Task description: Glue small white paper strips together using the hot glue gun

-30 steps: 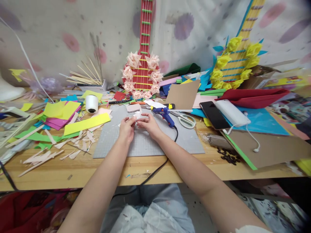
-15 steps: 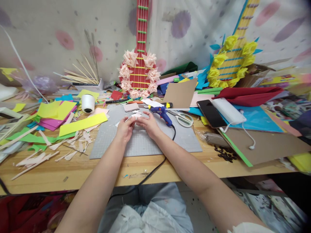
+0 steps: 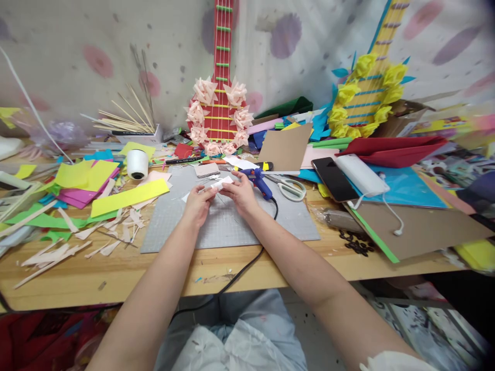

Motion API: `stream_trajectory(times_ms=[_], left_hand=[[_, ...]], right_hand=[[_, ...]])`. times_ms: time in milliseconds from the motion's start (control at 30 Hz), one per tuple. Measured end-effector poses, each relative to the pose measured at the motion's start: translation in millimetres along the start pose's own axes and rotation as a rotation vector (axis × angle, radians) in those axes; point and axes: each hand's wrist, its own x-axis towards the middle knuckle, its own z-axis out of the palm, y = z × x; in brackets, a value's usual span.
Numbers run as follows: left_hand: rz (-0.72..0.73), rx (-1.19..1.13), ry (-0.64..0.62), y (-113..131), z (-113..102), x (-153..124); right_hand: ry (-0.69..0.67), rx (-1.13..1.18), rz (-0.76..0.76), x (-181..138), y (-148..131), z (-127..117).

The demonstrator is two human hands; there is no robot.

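Observation:
Both hands meet over a grey cutting mat (image 3: 164,234). A small white strip, perhaps paper (image 3: 223,182), is pinched between my left hand (image 3: 198,204) and my right hand (image 3: 242,196), each with fingers closed on one end. Thin dark lines, like wire or thread, show just below it. Right beside my right hand lies a blue glue gun (image 3: 260,184), its black cord running over the table edge. Grey-handled scissors (image 3: 293,190) rest further right. Behind the fingers sits a small stack of pale cards (image 3: 207,170).
A red paper guitar with pink flowers (image 3: 221,121) stands at the back, a yellow one (image 3: 363,103) to its right. Left are a white thread spool (image 3: 137,164) and paper scraps (image 3: 58,252). Rightward lie a phone (image 3: 334,180), a white power bank (image 3: 358,175) and brown cardboard (image 3: 421,234).
The white strip is turned up and shows more between my fingers. My right hand has risen slightly and its fingers have shifted. The view has moved a little.

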Motion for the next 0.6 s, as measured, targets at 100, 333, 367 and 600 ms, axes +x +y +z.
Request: stream_trajectory(times_ms=[100,333,367,600], left_hand=[[-0.005,0.051,-0.039,0.3,-0.9,-0.6],[0.056,0.174,-0.119,-0.6,1.8,-4.3],[0.056,0.166,-0.116,-0.6,2.3,-4.5],[0.057,0.168,-0.054,-2.6,0.2,-0.2]], right_hand=[[-0.021,-0.023,-0.021,0.6,0.1,-1.5],[-0.06,-0.192,-0.241,-2.3,-1.7,0.0],[-0.063,-0.197,-0.258,-2.5,-1.9,0.4],[-0.056,-0.183,-0.253,0.6,0.4,-1.8]])
